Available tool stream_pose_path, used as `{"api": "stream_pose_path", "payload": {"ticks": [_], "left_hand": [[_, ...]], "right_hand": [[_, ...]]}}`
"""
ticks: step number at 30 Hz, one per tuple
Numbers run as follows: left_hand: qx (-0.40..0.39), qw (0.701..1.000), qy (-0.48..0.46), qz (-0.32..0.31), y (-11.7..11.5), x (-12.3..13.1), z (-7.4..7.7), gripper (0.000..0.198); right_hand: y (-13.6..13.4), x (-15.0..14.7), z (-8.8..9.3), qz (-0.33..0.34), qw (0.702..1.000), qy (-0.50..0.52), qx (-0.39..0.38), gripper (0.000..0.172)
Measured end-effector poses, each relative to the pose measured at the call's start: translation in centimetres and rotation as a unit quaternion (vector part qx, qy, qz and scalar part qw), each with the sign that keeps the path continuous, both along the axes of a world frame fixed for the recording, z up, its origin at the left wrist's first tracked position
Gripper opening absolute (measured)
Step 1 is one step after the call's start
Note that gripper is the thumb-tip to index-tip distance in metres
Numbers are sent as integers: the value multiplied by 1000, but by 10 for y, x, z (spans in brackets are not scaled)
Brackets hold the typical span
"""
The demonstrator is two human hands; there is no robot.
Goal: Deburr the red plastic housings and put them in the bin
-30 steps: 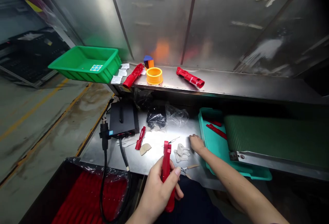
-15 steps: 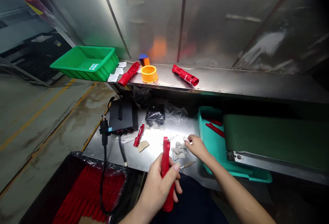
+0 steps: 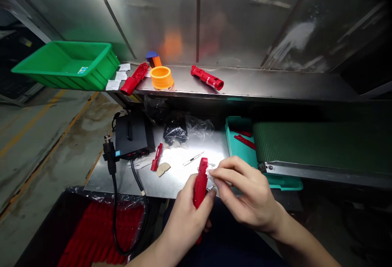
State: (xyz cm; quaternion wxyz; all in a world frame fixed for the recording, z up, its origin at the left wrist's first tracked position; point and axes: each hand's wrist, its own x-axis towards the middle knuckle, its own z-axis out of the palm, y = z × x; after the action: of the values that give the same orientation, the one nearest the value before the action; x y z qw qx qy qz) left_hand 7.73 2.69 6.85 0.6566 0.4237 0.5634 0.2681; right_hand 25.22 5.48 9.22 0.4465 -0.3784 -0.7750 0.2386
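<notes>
Red handle [image 3: 200,181], white piece [image 3: 210,172]; labels [image 3: 113,84] illegible.

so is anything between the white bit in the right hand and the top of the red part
Nothing visible does. The right hand pinches the small white piece right at the top end of the red part, which the left hand grips; no other thing sits between them.

Lower end of red handle [image 3: 200,179] hidden by left hand [image 3: 186,222], white piece [image 3: 210,171] indistinct
</notes>
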Motion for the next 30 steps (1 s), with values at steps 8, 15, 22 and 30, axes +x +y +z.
{"api": "stream_pose_path", "payload": {"ticks": [8, 15, 22, 30], "left_hand": [[15, 1000, 2, -26, -3, -5, 1, 26], [46, 998, 6, -37, -5, -9, -2, 25], [80, 997, 10, -17, -9, -12, -6, 18], [247, 965, 33, -81, -10, -23, -8, 40]], "right_hand": [[-1, -11, -2, -31, 998, -36, 33, 21], [3, -23, -13, -68, 988, -69, 118, 21], [11, -12, 9, -104, 991, 80, 31, 18], [-1, -13, 28, 29, 990, 110, -86, 22]]}}
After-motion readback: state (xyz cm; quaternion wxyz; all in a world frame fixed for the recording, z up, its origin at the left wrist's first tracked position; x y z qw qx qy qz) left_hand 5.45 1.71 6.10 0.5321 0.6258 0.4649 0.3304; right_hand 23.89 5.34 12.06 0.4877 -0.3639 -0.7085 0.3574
